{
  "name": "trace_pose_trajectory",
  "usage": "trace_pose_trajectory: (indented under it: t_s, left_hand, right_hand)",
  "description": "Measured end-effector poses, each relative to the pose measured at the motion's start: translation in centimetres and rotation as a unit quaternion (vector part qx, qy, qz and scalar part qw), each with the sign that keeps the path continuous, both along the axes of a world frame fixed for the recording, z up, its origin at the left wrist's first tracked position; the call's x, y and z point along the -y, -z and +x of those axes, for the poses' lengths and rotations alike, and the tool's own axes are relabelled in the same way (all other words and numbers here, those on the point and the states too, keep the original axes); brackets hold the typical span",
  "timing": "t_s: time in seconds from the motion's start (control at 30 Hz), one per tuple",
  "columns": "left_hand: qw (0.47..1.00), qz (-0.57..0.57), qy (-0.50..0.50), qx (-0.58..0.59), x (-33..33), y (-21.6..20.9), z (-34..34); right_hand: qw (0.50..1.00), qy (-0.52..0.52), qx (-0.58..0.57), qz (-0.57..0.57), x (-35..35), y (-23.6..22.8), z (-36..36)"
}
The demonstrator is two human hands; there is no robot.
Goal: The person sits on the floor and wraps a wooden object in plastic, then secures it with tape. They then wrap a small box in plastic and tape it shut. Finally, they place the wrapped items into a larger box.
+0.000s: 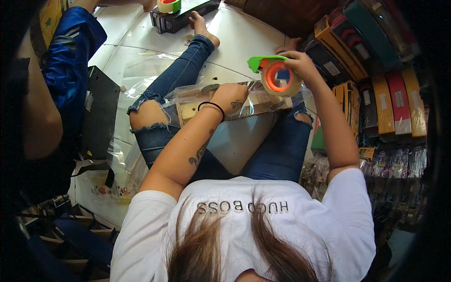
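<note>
Holding tape dispenser (pixel 271 77): right grip (pixel 300 68) | package (pixel 259 100): under left grip (pixel 230 99)

the left fingers (pixel 238 90) hide part of the clear bag (pixel 260 102), and the upper edge crops a far tape roll (pixel 168 7).

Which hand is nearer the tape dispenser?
Right. The right hand holds the tape dispenser at its green handle. The left hand is apart from it, to its left, over the plastic-wrapped item across the legs.
</note>
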State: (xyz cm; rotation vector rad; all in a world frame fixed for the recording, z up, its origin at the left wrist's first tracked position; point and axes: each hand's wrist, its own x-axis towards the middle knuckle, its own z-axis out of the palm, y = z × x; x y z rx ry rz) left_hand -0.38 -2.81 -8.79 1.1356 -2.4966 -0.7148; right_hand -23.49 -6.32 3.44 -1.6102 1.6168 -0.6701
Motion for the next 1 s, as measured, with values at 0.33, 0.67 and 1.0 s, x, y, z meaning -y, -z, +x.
trace_pose_trajectory:
  t_s: [0.33,0.67,1.0]
  left_hand:
    - [1.0,0.022,0.016,0.003,-0.2,-1.0,0.4]
    - [0.999,0.027,0.012,-0.024,0.0,-0.7,0.4]
    - [0.999,0.018,0.011,-0.025,0.0,-0.6,0.3]
  right_hand:
    - [0.917,-0.145,-0.345,0.139,8.3,1.0,8.4]
    - [0.857,-0.147,-0.314,0.38,11.3,-0.3,10.8]
    - [0.847,-0.177,-0.333,0.374,11.3,0.1,10.7]
